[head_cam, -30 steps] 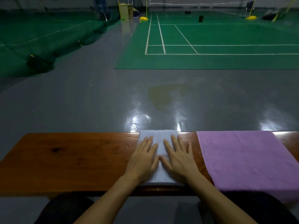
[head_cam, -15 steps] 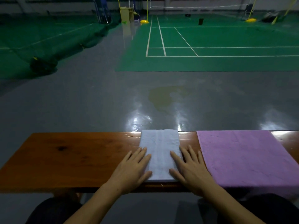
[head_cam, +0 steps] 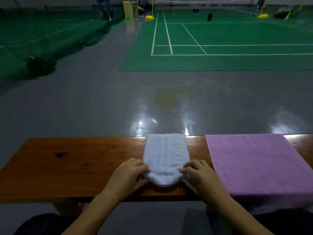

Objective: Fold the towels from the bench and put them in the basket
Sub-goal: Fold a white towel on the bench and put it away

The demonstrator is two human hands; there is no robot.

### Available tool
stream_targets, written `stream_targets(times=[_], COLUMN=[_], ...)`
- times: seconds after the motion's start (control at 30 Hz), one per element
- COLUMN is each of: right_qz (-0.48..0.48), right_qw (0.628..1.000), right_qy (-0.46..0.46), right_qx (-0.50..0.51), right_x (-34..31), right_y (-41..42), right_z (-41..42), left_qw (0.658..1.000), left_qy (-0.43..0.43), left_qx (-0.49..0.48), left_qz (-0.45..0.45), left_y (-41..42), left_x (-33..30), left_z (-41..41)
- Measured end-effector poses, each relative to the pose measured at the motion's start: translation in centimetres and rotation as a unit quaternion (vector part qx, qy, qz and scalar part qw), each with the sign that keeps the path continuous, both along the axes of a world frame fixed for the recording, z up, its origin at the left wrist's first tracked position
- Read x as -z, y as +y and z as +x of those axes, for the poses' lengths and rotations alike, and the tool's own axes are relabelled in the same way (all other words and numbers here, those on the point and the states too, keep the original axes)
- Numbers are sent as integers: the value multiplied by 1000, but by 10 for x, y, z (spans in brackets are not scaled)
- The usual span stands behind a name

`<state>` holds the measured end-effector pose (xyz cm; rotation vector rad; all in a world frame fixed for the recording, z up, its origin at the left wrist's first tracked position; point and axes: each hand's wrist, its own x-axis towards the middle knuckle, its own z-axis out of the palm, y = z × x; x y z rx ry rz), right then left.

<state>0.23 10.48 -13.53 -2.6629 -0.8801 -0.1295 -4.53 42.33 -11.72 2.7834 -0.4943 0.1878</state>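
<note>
both hands pinch the white towel's near corners.

Left of the white towel the bench top lies bare; on the right, the pink towel probably leaves only a narrow strip.
</note>
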Motion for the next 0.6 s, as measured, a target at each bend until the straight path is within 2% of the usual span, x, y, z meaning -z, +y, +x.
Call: stream_targets(times=[0.17,0.23,0.37,0.5,0.6], right_qz=[20,61,161,158,167], right_qw=[1000,998,986,978,973], right_qy=[-18,-3,21,119,152], right_qx=[3,1,-24,-60,-50], right_x=[-1,-6,-23,-35,-41], right_y=[3,5,1,-9,-8], right_z=[9,9,9,3,-4], left_qw=[1000,995,960,958,947], left_qy=[-8,24,103,162,185], left_qx=[5,-1,15,33,23], left_qz=[-25,-100,-261,-233,-260], left_y=[-9,-10,-10,-9,-12], left_x=[-6,-14,-39,-50,-55], left_z=[9,9,0,-12,-17])
